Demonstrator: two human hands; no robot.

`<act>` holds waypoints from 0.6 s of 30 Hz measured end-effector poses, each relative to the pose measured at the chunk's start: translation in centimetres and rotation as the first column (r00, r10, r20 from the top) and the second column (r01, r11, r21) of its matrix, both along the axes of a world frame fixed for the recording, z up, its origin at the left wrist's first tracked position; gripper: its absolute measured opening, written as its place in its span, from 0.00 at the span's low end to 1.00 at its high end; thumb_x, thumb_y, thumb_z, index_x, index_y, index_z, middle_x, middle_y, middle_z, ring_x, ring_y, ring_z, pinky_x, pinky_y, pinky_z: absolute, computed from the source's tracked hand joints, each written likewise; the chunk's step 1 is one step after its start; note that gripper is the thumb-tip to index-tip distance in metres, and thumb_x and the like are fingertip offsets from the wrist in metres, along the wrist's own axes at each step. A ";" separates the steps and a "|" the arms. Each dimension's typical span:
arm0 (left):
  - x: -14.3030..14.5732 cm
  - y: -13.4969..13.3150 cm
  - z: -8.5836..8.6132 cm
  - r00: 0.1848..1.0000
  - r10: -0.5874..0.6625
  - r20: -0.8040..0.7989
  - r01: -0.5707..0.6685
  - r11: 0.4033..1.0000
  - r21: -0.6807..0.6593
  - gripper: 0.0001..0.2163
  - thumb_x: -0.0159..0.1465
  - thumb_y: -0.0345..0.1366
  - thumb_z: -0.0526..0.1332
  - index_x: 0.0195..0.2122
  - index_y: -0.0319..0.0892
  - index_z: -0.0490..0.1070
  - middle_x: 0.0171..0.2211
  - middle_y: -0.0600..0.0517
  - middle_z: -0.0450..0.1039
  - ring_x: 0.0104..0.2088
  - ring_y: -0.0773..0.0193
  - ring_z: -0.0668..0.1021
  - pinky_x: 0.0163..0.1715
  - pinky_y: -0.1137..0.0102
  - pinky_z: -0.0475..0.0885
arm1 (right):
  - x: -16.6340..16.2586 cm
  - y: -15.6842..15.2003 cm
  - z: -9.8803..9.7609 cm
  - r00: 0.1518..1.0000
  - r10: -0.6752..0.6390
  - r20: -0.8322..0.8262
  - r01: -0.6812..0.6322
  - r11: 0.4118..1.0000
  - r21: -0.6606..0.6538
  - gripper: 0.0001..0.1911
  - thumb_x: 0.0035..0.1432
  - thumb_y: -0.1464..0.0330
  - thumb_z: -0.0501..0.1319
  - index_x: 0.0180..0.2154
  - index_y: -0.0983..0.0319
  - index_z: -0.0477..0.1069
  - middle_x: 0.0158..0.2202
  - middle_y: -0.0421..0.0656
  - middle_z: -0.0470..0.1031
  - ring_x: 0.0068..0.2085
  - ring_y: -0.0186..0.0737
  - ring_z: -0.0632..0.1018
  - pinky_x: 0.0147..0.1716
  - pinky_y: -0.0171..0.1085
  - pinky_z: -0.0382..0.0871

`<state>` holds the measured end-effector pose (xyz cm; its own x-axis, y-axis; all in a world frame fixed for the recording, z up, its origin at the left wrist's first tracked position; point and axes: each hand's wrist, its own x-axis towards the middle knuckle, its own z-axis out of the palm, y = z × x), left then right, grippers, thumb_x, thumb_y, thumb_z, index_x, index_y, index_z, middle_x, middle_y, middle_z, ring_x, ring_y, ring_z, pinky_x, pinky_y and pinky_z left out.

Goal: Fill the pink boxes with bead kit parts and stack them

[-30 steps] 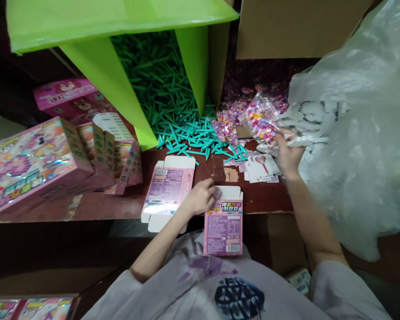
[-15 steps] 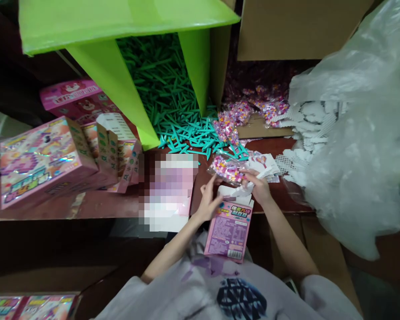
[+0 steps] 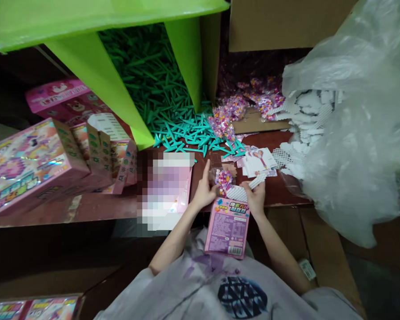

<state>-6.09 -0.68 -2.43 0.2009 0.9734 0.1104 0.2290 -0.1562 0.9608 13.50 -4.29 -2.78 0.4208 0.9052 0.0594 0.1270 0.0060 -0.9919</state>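
Crinkling at the mouth of a glossy pink carton (image 3: 227,229), a clear bag of beads (image 3: 223,179) is pinched by the left hand (image 3: 204,192); a white perforated grid (image 3: 244,189) is clamped in the right hand (image 3: 255,198), above the dark red surface (image 3: 96,205).

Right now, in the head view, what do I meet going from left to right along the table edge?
Big glossy pink toy box → left hand → small bag of coloured beads → right hand → large clear plastic bag.

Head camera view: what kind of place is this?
Probably a small toy-packing bench. A green bin spills teal sticks, a clear sack holds white grid pieces, pink boxes stand stacked, and both hands fill a pink carton.
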 end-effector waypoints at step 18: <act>-1.2 -7.2 1.3 0.997 0.082 -0.011 -0.078 0.974 0.211 0.19 0.67 0.41 0.45 0.34 0.44 0.75 0.57 0.47 0.63 0.57 0.51 0.64 0.57 0.52 0.58 | -3.2 -6.8 -0.5 0.903 0.072 -0.423 -0.176 0.961 -0.211 0.30 0.58 0.44 0.46 0.43 0.58 0.73 0.41 0.46 0.77 0.51 0.51 0.74 0.49 0.50 0.68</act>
<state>-7.32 -7.91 -1.09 0.1277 0.9419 0.3107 0.2674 -0.3343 0.9037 10.35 -11.05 -3.28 0.2443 0.9165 -0.3168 -0.2742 -0.2481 -0.9291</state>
